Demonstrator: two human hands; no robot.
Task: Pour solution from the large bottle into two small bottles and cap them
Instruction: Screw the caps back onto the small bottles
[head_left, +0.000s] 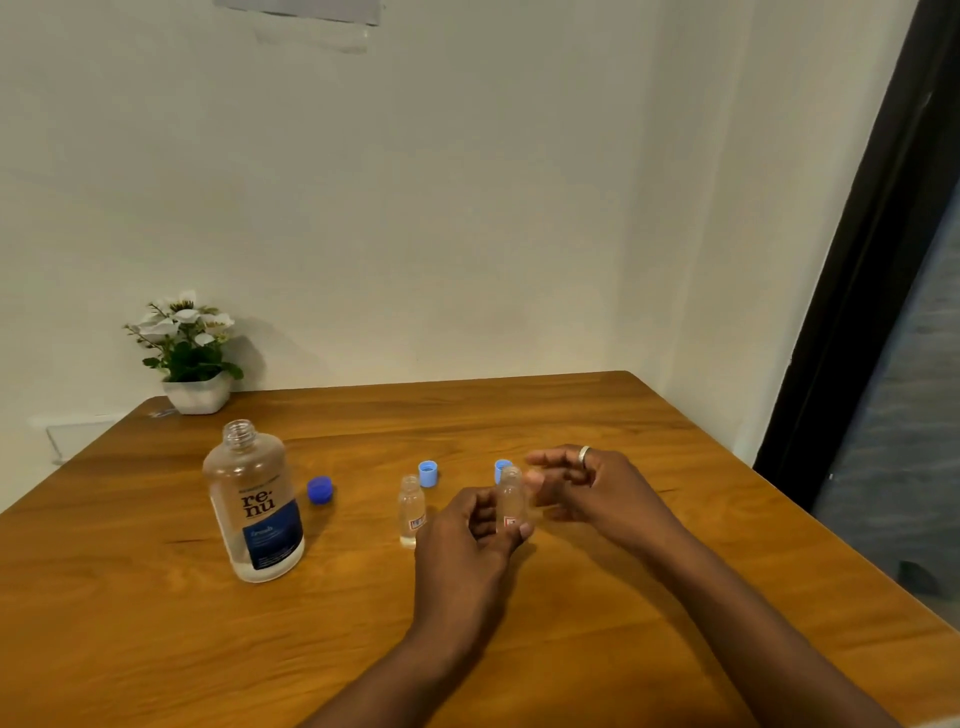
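**Ana:** Small bottles first: where are they?

**Ben:** One small bottle stands open on the tabletop, just at nine o'clock of the left hand. The other small bottle is pinched low on its body by that hand's fingers and thumb, upright, mouth bare. I can't tell whether its base touches the wood.

**Ana:** And the right hand?

**Ben:** Loosely spread, holding nothing, just at three o'clock of the held bottle's neck. It's a bit blurred.

**Ana:** Caps?

**Ben:** All off. A light blue cap lies at twelve o'clock of the standing bottle; a second light blue cap peeks out behind the held one. The dark blue cap sits just at three o'clock of the large bottle, which stands open, well off at nine o'clock, with little liquid showing near its base.

**Ana:** So the step in hand?

**Ben:** I'd judge it's steadying a small bottle for filling. Both look nearly empty, though clear liquid is hard to read.

**Ana:** Tips?

**Ben:** Keep the grip low and the narrow mouth unobstructed. Tilt the big bottle slowly, lip close over the opening. Mind the standing bottle beside the knuckles; it would tip easily.
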